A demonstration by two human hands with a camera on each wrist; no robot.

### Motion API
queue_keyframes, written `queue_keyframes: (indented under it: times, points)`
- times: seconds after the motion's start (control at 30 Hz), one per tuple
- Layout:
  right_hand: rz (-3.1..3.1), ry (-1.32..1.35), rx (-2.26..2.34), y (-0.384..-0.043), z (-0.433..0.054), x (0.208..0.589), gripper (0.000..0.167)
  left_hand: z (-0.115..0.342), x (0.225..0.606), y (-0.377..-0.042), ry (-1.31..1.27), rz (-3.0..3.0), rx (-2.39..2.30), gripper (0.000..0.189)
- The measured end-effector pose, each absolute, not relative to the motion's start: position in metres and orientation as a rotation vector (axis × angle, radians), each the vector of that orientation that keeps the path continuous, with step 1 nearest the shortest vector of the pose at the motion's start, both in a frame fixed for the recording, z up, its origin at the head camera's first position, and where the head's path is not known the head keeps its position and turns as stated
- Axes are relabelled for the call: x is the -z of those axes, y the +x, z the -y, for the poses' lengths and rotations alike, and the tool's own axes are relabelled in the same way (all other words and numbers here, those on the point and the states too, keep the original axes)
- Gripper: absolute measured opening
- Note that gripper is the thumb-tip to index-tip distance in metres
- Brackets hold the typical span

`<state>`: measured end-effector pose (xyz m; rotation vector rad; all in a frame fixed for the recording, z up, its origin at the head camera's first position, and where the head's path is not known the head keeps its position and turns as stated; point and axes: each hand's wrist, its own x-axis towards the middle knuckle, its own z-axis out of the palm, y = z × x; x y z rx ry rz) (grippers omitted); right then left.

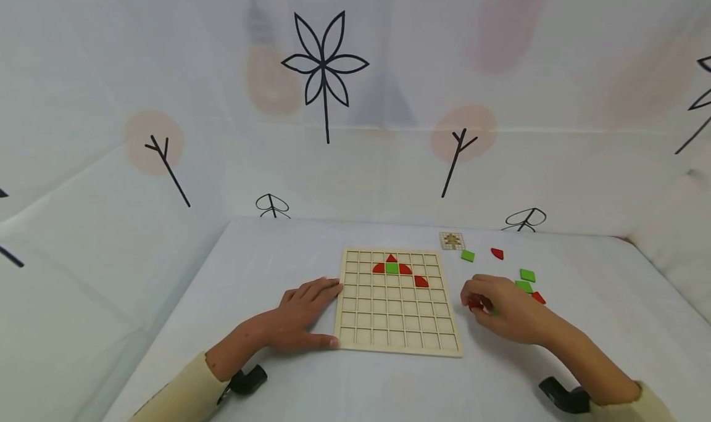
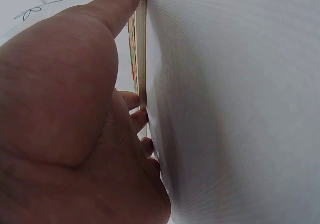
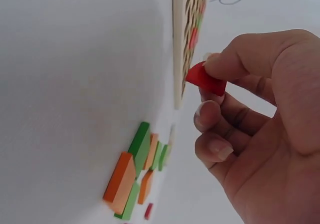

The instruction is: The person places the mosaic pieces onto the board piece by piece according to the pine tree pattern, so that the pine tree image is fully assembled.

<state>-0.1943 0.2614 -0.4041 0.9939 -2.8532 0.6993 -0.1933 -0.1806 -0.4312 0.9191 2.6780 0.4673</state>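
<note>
A pale wooden grid board lies on the white table. In its upper rows sit a red triangle, a green square and red quarter-round pieces, one of them apart to the lower right. My left hand rests at the board's left edge, fingers extended and thumb at the near corner. Just right of the board, my right hand pinches a red quarter-round piece between thumb and fingers, above the table. The other fingers of that hand are bent.
Behind the right hand lie loose green squares and a red piece. The right wrist view also shows orange blocks close together with green ones. A small card with a tree pattern lies near the board's far right corner.
</note>
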Motion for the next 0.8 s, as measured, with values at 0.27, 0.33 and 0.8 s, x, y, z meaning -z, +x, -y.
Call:
queue_keyframes:
  times: [0.27,0.33,0.8]
  points:
    - [2.902,0.959,-0.794,-0.200,-0.246,0.396,0.028,0.182,0.432,-0.193,0.920,-2.679,-0.476,0.102]
    - [2.909,0.953,-0.801,-0.202,-0.242,0.395,0.025,0.182,0.432,-0.193,0.921,-2.677,-0.479,0.102]
    - [2.835,0.916,-0.920,-0.222,-0.199,0.387,0.020,0.182,0.431,-0.193,0.912,-2.674,-0.478,0.101]
